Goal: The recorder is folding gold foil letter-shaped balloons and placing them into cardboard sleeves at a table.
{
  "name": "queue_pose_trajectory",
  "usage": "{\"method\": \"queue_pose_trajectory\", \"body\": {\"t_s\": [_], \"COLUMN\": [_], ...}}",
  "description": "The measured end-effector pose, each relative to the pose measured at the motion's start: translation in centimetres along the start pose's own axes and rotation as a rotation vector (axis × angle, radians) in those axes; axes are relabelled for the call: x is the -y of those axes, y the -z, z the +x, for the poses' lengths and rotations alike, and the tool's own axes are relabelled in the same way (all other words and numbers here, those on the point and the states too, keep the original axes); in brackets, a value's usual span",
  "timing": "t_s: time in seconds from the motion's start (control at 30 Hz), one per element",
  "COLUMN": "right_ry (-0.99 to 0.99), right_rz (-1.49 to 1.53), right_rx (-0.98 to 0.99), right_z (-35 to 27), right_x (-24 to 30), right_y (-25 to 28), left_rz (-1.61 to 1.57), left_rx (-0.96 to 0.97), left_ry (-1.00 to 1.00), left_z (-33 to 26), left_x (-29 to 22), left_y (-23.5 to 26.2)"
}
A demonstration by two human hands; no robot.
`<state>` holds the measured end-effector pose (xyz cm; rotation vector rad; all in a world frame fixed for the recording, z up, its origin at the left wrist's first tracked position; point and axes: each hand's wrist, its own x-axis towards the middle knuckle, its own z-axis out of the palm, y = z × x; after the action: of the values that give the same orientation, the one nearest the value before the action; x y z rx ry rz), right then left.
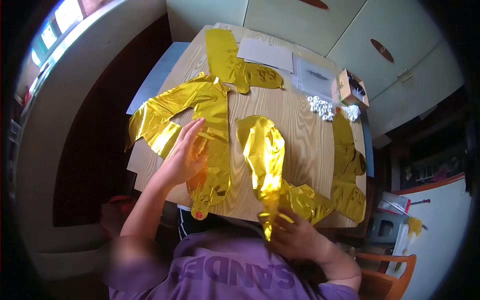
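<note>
On the left of the table lies a flat gold foil balloon (212,110) with an angular outline, its lower end hanging over the near edge. My left hand (186,157) is over its near part, fingers stretched out and holding nothing; whether it touches the foil I cannot tell. At the near edge, right of the middle, my right hand (295,232) is closed on the lower part of another gold foil balloon (262,150). That one is creased and shiny, its rounded end lying farther up the table and a crumpled part spreading to the right.
A third gold foil balloon (222,55) lies at the far left of the wooden table (305,140), a fourth balloon (345,170) along the right edge. White sheets (267,54), a clear bag (312,75), small white pieces (321,108) and an open box (345,92) sit beyond.
</note>
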<state>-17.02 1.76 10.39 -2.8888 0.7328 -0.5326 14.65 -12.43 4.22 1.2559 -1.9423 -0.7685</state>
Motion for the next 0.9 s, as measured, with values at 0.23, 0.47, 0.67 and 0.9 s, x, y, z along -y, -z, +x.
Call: {"method": "queue_pose_trajectory", "body": {"t_s": [0.23, 0.47, 0.67, 0.9], "right_ry": [0.297, 0.286, 0.220, 0.201], "right_rz": [-0.019, 0.004, 0.038, 0.113], "right_rx": [0.037, 0.073, -0.065, -0.053], "right_z": [1.0, 0.6, 0.5, 1.6], "right_x": [0.6, 0.6, 0.2, 0.0], "right_y": [-3.5, -4.0, -4.3, -4.4], "left_rz": [0.487, 0.488, 0.499, 0.461], "left_rx": [0.302, 0.652, 0.196, 0.137], "left_ry": [-0.639, -1.076, -0.785, -0.620], "left_z": [0.2, 0.5, -6.1, -10.3], "left_x": [-5.6, -6.5, -0.9, 0.5], "left_y": [0.5, -0.2, 3.8, 1.7]}}
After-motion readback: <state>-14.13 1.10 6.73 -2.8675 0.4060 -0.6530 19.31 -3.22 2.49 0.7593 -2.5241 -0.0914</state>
